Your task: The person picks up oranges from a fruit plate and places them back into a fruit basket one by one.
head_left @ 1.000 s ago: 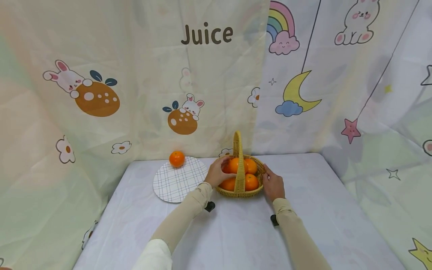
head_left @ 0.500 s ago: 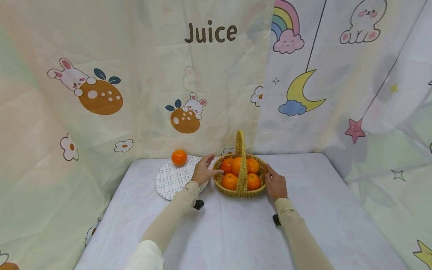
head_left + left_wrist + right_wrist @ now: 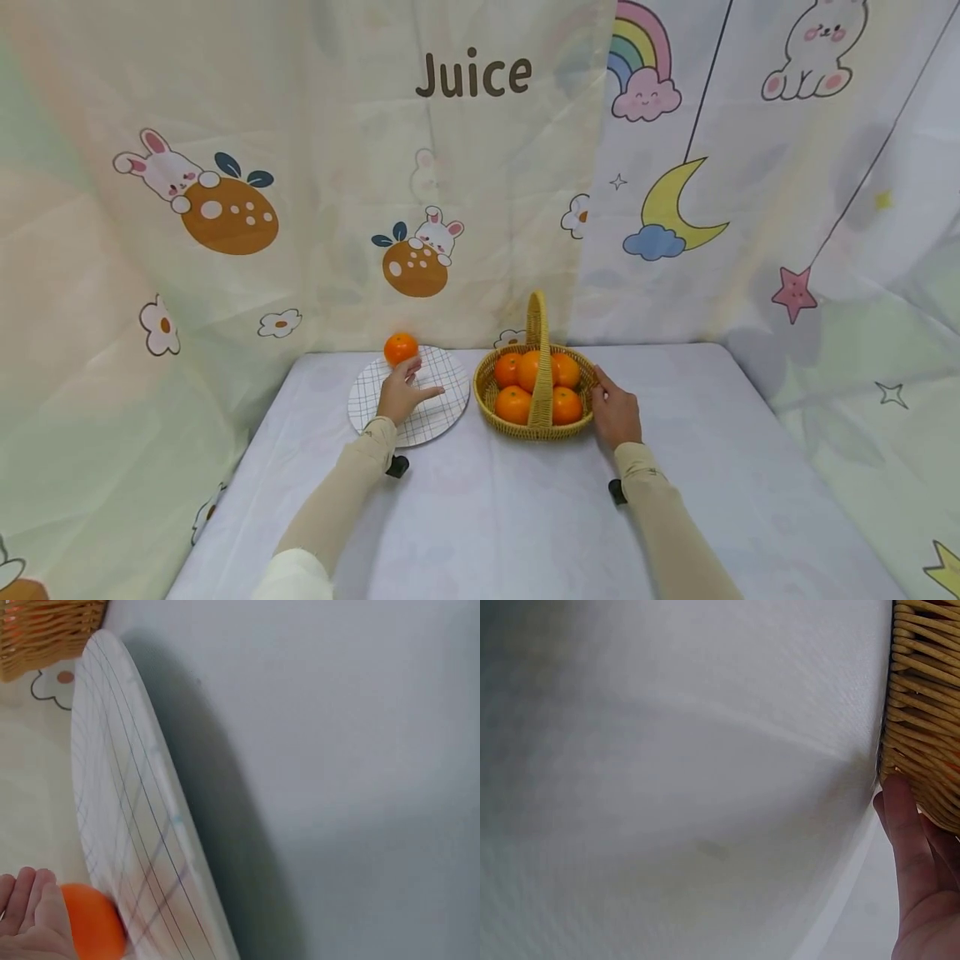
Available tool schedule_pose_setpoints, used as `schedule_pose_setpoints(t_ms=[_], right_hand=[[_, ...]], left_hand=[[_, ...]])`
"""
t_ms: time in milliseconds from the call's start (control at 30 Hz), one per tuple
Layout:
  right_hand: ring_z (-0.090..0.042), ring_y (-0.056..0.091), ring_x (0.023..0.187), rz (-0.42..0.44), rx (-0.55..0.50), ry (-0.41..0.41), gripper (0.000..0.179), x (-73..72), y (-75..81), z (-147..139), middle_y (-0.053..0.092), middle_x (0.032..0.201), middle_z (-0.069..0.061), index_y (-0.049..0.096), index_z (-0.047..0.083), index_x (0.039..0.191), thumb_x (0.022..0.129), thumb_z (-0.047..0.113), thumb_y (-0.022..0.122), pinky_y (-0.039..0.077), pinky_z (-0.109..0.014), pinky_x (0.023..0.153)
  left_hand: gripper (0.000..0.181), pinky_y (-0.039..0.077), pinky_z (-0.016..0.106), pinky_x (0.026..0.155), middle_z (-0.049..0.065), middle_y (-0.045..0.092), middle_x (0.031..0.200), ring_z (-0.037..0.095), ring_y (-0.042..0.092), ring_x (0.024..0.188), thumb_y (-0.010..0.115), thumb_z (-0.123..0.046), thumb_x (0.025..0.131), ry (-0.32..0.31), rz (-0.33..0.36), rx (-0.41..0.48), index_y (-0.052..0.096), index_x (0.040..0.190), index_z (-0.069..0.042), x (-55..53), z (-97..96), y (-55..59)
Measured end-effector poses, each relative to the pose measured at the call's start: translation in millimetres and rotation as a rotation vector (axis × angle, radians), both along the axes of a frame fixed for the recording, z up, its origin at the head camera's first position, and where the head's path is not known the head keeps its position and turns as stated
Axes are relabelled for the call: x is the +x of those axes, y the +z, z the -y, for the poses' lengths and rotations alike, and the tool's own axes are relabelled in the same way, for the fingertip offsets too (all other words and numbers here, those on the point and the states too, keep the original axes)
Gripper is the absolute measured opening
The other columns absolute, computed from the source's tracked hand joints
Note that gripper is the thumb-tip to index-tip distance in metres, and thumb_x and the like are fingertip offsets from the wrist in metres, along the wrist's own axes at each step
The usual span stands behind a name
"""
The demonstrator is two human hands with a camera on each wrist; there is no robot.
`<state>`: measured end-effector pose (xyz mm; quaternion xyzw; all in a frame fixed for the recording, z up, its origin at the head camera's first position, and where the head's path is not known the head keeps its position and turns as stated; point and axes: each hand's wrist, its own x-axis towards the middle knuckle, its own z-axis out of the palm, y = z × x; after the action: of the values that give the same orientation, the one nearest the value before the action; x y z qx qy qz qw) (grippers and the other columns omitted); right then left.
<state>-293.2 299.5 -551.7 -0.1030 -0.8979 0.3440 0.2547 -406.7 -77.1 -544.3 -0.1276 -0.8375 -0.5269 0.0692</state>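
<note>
My left hand is over a round white plate with a thin blue grid, fingers spread and nothing held. A loose orange sits at the plate's far edge, just beyond the fingertips. In the left wrist view the fingers overlap that orange. My right hand holds the right side of a yellow wicker basket by its rim. The right wrist view has its fingers against the woven wall. Several oranges fill the basket under its arched handle.
A white cloth covers the table. Right behind the plate and basket hangs a printed curtain. The basket stands just right of the plate, a narrow gap between them.
My left hand has withdrawn from the basket, leaving the oranges there, and moved left over the plate toward the loose orange. My right hand stays at the basket. The view shifts slightly.
</note>
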Motion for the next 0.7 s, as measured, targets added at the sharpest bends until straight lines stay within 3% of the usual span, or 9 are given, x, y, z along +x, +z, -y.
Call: schedule_pose_setpoints(t_ms=[200, 333, 433, 567, 700], right_hand=[[-0.014, 0.026, 0.04, -0.045, 0.023, 0.011, 0.038, -0.3, -2.6, -1, 0.046, 0.048, -0.007, 0.044, 0.022, 0.129, 0.091, 0.023, 0.039, 0.033, -0.029, 0.047], [-0.014, 0.026, 0.04, -0.047, 0.017, 0.012, 0.038, -0.7, -3.8, -3, 0.048, 0.049, -0.006, 0.043, 0.024, 0.129, 0.091, 0.024, 0.039, 0.035, -0.029, 0.051], [-0.015, 0.027, 0.041, -0.035, 0.009, 0.015, 0.039, -1.2, -4.1, -3, 0.046, 0.048, -0.003, 0.042, 0.024, 0.129, 0.091, 0.024, 0.038, 0.036, -0.03, 0.053], [-0.015, 0.029, 0.042, -0.029, 0.007, 0.013, 0.039, -1.0, -4.1, -3, 0.047, 0.048, -0.001, 0.042, 0.024, 0.13, 0.091, 0.024, 0.037, 0.037, -0.03, 0.056], [-0.015, 0.028, 0.04, -0.023, 0.001, 0.016, 0.039, -0.1, -3.1, -2, 0.042, 0.043, 0.0, 0.041, 0.025, 0.13, 0.091, 0.025, 0.036, 0.037, -0.029, 0.054]], left_hand=[[0.085, 0.036, 0.036, 0.094, 0.012, 0.044, 0.126, 0.026, 0.042, 0.115, 0.082, -0.029, 0.055, 0.042, -0.039, -0.018, 0.043, 0.125, -0.001, 5.2, 11.0, 3.2], [0.089, 0.033, 0.039, 0.096, 0.012, 0.041, 0.129, 0.027, 0.038, 0.118, 0.081, -0.035, 0.055, 0.118, -0.077, -0.07, 0.041, 0.128, -0.004, 2.5, 16.6, 4.5], [0.1, 0.026, 0.042, 0.099, 0.009, 0.032, 0.137, 0.027, 0.029, 0.124, 0.079, -0.04, 0.055, 0.168, -0.075, -0.12, 0.03, 0.136, -0.009, -2.6, 20.7, 2.4], [0.114, 0.017, 0.043, 0.103, 0.004, 0.012, 0.144, 0.024, 0.016, 0.13, 0.079, -0.042, 0.054, 0.192, -0.035, -0.123, 0.01, 0.141, -0.013, -8.9, 24.5, -2.7], [0.122, 0.012, 0.043, 0.104, 0.004, 0.002, 0.146, 0.023, 0.007, 0.131, 0.078, -0.046, 0.052, 0.224, 0.0, -0.115, 0.002, 0.141, -0.013, -13.2, 28.0, -3.8]])
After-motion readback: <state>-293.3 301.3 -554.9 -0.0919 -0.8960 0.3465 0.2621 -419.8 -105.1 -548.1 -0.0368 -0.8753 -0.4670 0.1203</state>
